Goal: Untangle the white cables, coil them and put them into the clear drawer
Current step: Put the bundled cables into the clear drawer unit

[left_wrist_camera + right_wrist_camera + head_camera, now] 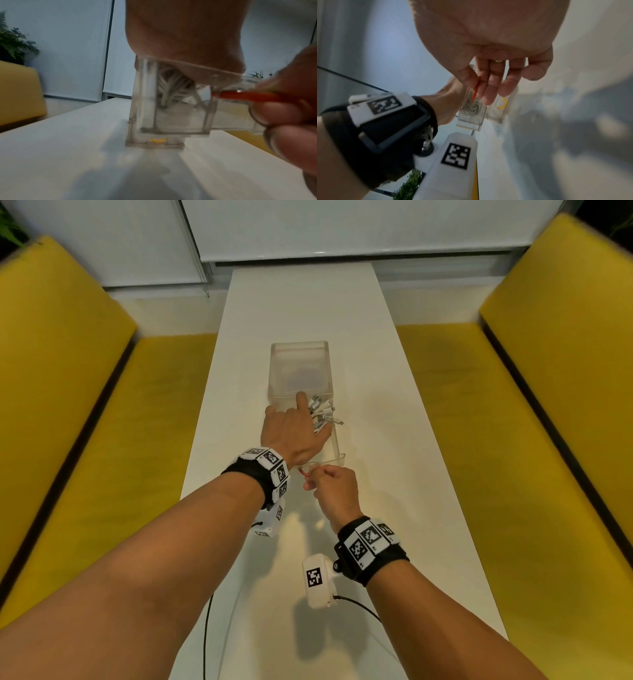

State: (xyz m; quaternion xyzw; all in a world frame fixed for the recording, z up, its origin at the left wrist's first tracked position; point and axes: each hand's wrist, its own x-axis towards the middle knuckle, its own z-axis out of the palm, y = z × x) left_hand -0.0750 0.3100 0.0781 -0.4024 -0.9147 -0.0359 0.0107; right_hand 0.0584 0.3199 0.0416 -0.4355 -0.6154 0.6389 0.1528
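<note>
right hand [334, 486], nearest, has its grip pinched on the red pull tab [243, 96] at the clear drawer's [337, 451] front. left hand [294, 429] reaches into that drawer, fingers curled on the white cables [323, 414] inside it, index finger straight. drawer case sits on the white tabletop [394, 440].

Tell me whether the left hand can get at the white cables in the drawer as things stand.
Probably yes. The left hand already reaches down through the open top of the pulled-out clear drawer, lying over the white cables. The right hand only pinches the red pull tab at the front, off its path.
</note>
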